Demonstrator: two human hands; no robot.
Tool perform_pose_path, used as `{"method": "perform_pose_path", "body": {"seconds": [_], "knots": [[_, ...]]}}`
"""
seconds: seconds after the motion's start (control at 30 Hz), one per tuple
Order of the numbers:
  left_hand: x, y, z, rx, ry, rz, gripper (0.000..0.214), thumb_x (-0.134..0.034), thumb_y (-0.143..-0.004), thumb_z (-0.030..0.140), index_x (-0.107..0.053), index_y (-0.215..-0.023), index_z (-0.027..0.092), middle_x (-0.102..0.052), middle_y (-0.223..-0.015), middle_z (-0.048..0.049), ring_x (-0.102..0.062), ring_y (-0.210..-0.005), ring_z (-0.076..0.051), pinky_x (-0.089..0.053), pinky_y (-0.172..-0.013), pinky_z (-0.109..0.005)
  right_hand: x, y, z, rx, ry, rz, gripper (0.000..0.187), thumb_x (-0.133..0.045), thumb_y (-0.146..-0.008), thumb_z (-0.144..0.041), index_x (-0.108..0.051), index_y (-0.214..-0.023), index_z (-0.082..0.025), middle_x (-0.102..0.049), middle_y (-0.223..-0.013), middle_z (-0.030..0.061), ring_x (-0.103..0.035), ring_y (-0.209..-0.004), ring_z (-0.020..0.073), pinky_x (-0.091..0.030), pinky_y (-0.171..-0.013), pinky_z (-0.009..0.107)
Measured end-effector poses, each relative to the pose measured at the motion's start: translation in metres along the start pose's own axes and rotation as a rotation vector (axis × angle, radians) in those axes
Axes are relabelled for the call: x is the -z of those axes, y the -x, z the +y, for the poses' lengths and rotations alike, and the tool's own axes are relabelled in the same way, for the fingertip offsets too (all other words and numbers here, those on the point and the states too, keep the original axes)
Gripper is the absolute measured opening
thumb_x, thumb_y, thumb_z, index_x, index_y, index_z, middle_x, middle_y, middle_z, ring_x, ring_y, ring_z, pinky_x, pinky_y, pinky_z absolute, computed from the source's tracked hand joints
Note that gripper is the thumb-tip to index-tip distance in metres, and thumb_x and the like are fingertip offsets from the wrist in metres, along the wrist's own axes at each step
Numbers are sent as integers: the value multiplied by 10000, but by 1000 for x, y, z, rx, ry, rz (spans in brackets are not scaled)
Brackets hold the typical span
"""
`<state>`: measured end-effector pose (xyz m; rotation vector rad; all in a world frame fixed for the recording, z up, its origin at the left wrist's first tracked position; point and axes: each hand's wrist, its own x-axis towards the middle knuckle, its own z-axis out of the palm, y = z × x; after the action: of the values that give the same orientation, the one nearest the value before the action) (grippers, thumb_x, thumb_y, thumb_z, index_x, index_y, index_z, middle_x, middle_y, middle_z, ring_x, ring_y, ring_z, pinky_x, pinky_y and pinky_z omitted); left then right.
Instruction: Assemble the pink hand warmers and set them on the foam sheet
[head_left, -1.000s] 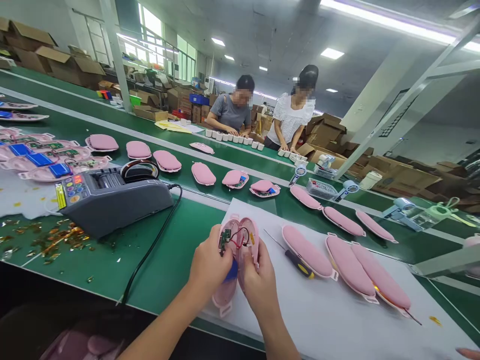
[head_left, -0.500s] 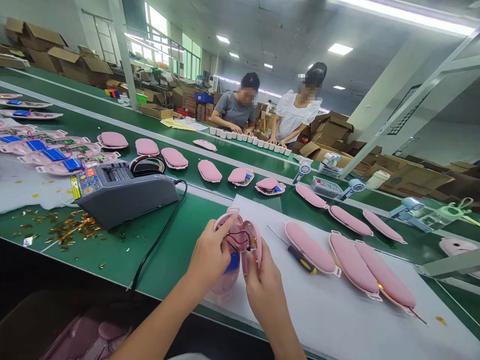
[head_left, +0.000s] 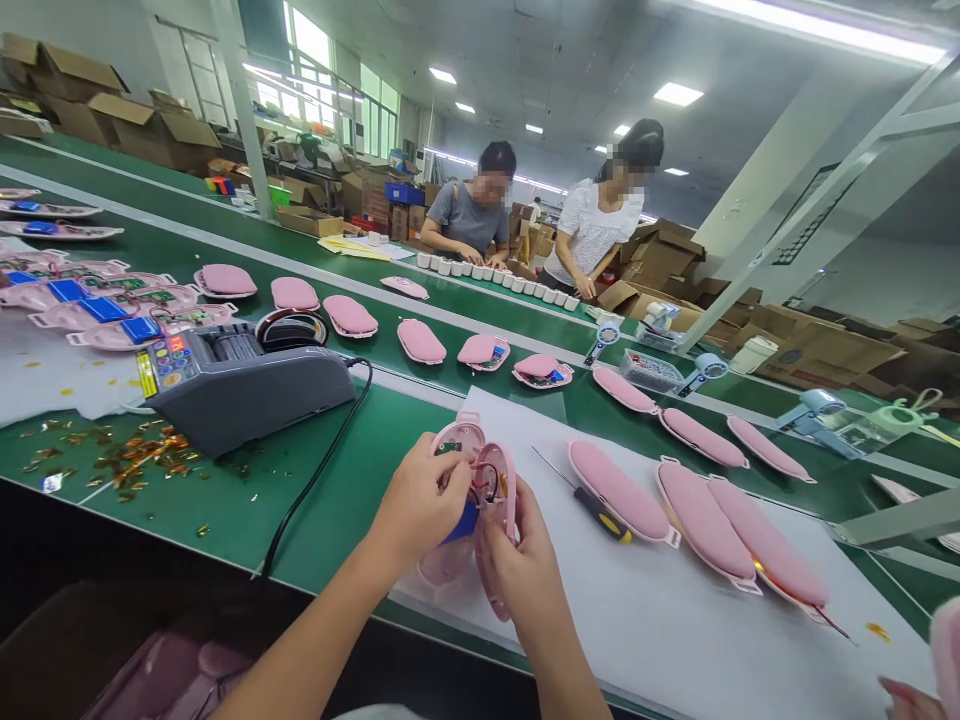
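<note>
Between my hands is an opened pink shell casing (head_left: 448, 572), its two halves spread like a book. My right hand (head_left: 521, 550) grips the right-hand pink shell half (head_left: 496, 590), thumb on the inside and fingers behind. My left hand (head_left: 424, 497) leans over the other half, thumb and forefinger pinched on thin red wires (head_left: 484, 466) that run between the halves. In the left half, a green circuit board (head_left: 450, 447) shows at the top and a blue battery (head_left: 461, 524) lies lower, partly covered by my fingers.
A screwdriver (head_left: 602, 515) lies beside several closed pink casings (head_left: 621, 490) on white paper (head_left: 600, 620). Left stands a grey tape dispenser (head_left: 251, 385) with a black cable. Another person's hand (head_left: 909, 697) shows at the lower right. Two co-workers (head_left: 469, 215) stand across the line.
My left forefinger has drawn back from the casing's top edge to a pinch at the wires. The right shell half has tilted more upright. Another person's hand has appeared at the lower right.
</note>
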<state>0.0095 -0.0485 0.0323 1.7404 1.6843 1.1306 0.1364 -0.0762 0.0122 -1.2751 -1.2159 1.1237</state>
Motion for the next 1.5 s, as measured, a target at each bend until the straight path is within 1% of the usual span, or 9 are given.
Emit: {"method": "perform_pose_path", "body": {"seconds": [0.1, 0.23, 0.4, 0.53, 0.7, 0.83, 1.0, 1.2, 1.5], "knots": [[-4, -4, -1, 76, -34, 83, 509, -333, -931, 405, -669, -603, 207, -514, -763, -39, -565, -731, -183, -462, -677, -330, -1, -3, 6, -39, -79, -39, 510, -609, -771, -349, -525, -1260, -234, -651, -1164, 51, -611, -1002, 206, -492, -837, 315], [-11, -7, -8, 63, -36, 83, 206, -553, -826, 352, -723, -852, 239, -547, -863, -36, -595, -800, -193, -481, -717, -320, 1, -8, 12, -68, -119, -64, 539, -619, -755, -344, -512, -1271, -228, -637, -1187, 69, -612, -1007, 222, -507, -791, 316], [-14, -6, -11, 35, -70, 59, 363, -506, -839, 219, -607, -1180, 290, -566, -937, -41, -594, -847, -205, -487, -736, -327, -2, -8, 9, -68, -112, -26, 511, -623, -752, -349, -533, -1242, -236, -656, -1147, 60, -612, -1036, 225, -500, -857, 341], [-16, -6, -10, 6, -83, 72, 433, -484, -820, 128, -579, -1206, 297, -558, -904, -31, -578, -772, -183, -476, -672, -294, -6, -4, 2, -75, -87, -62, 558, -628, -751, -354, -490, -1283, -258, -630, -1211, 58, -604, -1076, 222, -472, -926, 366], [-16, -4, -11, 28, -62, 69, 427, -470, -821, 115, -596, -1182, 305, -560, -905, -35, -576, -784, -184, -471, -649, -286, 2, -1, 6, -77, -95, -249, 758, -684, -699, -320, -373, -1390, -344, -504, -1398, 34, -559, -1163, 228, -434, -982, 404], [-13, -2, -11, 90, -45, 86, 417, -473, -833, 154, -533, -1232, 258, -581, -961, -51, -585, -834, -204, -481, -685, -319, 5, -1, 23, -21, -49, -223, 807, -723, -676, -323, -372, -1402, -314, -497, -1395, 75, -567, -1130, 248, -446, -961, 426], [-14, -2, -14, 45, -62, 60, 382, -460, -837, 137, -598, -1166, 273, -538, -966, -50, -589, -795, -185, -494, -647, -301, 4, -7, 37, 22, -169, -217, 846, -755, -676, -362, -330, -1406, -317, -529, -1336, 75, -549, -1168, 236, -478, -937, 379], [-15, -4, -20, -19, -87, 50, 309, -439, -858, 125, -697, -990, 233, -461, -1101, -84, -607, -863, -194, -525, -730, -342, 7, -12, 30, -69, -321, -165, 758, -697, -743, -460, -350, -1395, -292, -541, -1342, 108, -592, -1136, 266, -540, -836, 371], [-11, -4, -6, -66, -159, -59, 249, -433, -886, 157, -656, -780, 184, -492, -1072, -93, -563, -898, -218, -501, -743, -351, -2, -10, 37, -83, -342, -134, 706, -699, -750, -464, -385, -1347, -253, -484, -1407, 133, -498, -1268, 302, -457, -1006, 458]]}}
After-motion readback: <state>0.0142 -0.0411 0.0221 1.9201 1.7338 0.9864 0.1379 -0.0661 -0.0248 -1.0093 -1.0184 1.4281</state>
